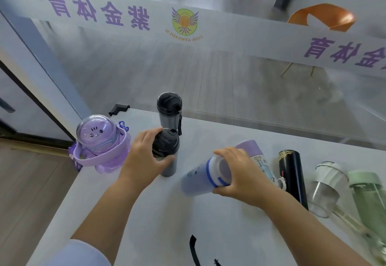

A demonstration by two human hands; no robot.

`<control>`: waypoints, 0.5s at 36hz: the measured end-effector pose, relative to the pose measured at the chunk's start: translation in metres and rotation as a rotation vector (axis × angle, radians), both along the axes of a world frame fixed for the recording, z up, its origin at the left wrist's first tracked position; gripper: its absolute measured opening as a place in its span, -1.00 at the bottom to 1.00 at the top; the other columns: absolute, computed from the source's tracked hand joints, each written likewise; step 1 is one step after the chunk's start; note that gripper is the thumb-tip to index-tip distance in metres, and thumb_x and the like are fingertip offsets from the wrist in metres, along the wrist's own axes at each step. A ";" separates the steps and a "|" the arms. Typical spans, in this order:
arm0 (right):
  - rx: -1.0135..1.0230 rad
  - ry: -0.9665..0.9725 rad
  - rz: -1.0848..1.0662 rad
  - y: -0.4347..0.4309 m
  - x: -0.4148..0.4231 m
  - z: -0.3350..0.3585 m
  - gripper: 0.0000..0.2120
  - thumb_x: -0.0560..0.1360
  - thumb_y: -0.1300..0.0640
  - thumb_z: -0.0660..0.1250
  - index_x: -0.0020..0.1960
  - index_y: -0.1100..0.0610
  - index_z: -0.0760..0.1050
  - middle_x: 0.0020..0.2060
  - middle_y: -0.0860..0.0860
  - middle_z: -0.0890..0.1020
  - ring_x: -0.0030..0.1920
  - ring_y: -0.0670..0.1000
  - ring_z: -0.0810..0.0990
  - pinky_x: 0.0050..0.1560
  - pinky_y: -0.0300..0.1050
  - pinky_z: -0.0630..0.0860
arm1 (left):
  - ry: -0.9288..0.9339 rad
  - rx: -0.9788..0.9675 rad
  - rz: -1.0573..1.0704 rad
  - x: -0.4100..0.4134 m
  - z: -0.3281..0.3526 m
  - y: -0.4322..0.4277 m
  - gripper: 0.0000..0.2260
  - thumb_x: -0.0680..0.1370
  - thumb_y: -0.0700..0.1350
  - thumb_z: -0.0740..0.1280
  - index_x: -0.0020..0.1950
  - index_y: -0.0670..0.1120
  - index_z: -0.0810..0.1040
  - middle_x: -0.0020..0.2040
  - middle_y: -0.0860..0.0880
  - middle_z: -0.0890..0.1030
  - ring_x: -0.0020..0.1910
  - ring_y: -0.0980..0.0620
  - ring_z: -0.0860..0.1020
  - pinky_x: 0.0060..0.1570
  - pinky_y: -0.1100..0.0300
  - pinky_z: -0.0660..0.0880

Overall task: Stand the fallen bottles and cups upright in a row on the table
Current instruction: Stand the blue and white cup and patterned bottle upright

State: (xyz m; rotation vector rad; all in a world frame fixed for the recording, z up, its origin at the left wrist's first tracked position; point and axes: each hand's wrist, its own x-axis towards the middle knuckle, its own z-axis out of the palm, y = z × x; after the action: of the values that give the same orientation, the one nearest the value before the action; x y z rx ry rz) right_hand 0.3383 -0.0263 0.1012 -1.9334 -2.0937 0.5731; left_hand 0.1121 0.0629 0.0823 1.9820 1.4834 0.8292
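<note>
Bottles and cups sit on a pale grey table (146, 213) beside a glass partition, seen from a camera on a person's head. Toward the far left corner, three items already stand upright close together: a purple cat-faced bottle (100, 142) with a domed lid, a tall dark bottle (169, 109) with a black flip cap and strap, and a grey bottle (167, 153) with a black cap just in front of it. Roughly a third of the job appears done. To the right, a black flask (292, 174), a clear cup (323, 188) with a white lid and a green-lidded bottle (367, 194) lie on their sides, side by side. A white cartoon-printed bottle (265, 167) lies partly hidden behind the right hand. The left hand (144, 157) is curled around the grey bottle just below its cap, fingers closed on it as if steadying it. The right hand (240, 174) wraps over the white collar of a lavender bottle (198, 180), fingers closed around it; that bottle is tilted, between lying and standing, apparently next to go upright.
</note>
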 end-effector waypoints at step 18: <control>-0.077 -0.254 0.310 0.016 -0.049 0.007 -0.15 0.37 -0.06 0.46 0.49 0.01 0.05 0.44 -0.02 0.20 0.38 0.14 0.16 0.28 0.08 0.41 | -0.047 -0.032 -0.025 -0.013 -0.008 0.000 -0.27 0.27 -0.11 0.58 0.39 -0.05 0.36 0.18 -0.08 0.54 0.12 -0.02 0.52 0.18 0.06 0.51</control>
State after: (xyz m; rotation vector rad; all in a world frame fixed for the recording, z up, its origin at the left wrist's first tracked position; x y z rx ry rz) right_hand 0.2891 -0.0104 0.1079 -1.8135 -2.5949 0.4929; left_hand 0.0995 0.0632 0.0744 1.9408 1.4340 0.8315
